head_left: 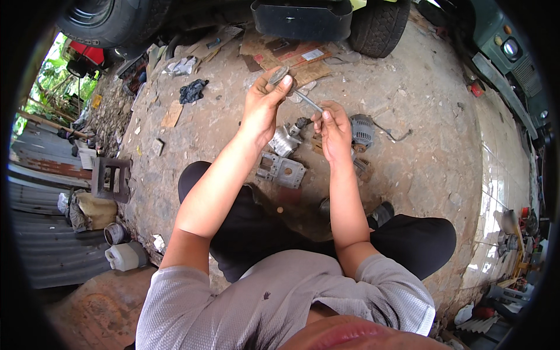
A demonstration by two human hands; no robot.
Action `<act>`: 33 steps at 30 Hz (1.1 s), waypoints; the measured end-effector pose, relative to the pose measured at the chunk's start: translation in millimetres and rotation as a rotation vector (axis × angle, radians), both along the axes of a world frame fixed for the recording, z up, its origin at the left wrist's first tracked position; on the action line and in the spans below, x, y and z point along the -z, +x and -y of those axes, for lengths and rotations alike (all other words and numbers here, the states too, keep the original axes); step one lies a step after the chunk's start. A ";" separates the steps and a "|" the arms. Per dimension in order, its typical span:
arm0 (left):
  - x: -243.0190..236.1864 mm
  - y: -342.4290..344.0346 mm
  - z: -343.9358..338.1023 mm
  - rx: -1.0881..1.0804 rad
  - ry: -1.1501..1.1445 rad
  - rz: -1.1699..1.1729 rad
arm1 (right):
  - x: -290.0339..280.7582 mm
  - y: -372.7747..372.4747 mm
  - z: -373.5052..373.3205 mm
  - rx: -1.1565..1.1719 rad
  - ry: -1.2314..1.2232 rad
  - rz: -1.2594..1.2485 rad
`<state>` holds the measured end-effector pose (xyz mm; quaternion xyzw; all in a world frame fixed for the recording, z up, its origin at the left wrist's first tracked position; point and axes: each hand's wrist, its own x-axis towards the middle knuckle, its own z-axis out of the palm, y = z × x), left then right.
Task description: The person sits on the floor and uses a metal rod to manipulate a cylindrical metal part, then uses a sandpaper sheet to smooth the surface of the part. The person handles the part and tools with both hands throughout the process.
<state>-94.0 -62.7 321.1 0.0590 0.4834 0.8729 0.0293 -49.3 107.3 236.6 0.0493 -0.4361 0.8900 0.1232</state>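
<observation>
My left hand (266, 99) grips a dull grey metal part (281, 74) with a broad round end. Its thin rod (306, 100) runs down to the right, where the fingers of my right hand (331, 128) close on its lower end. On the dirty concrete below lie a silvery metal housing (283, 142) with a dark fitting, and a flat cast plate with holes (281, 170). A finned round motor-like unit (363, 131) with a cable sits just right of my right hand. My legs (426, 239) are bent either side of these parts.
Vehicle tyres (376, 26) and a black bin-like piece (300, 20) stand ahead, over cardboard scraps (309, 76). At left are corrugated sheets (52, 233), a white jug (125, 256) and a metal frame (109, 175). A green vehicle (522, 81) and assorted clutter (510, 245) line the right.
</observation>
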 end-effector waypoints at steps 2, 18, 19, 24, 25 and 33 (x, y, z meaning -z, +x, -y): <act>4.9 -5.9 2.2 0.012 -0.006 0.070 | 5.3 -3.1 -1.0 0.147 0.125 -0.015; 33.3 -28.2 22.8 0.037 0.041 0.363 | 17.4 -22.0 -0.4 0.342 0.635 -0.001; 32.7 -28.3 21.1 0.034 0.030 0.372 | 20.1 -24.3 -2.2 0.358 0.660 0.015; 41.2 -35.5 24.3 0.047 -0.007 0.392 | 15.0 -29.7 -11.4 0.293 0.864 0.013; 45.6 -39.8 26.1 0.036 -0.002 0.397 | 8.7 -28.2 -9.9 0.290 0.865 0.010; 69.1 -68.7 31.8 0.006 -0.003 0.355 | 13.6 -37.5 -26.2 0.350 0.946 -0.060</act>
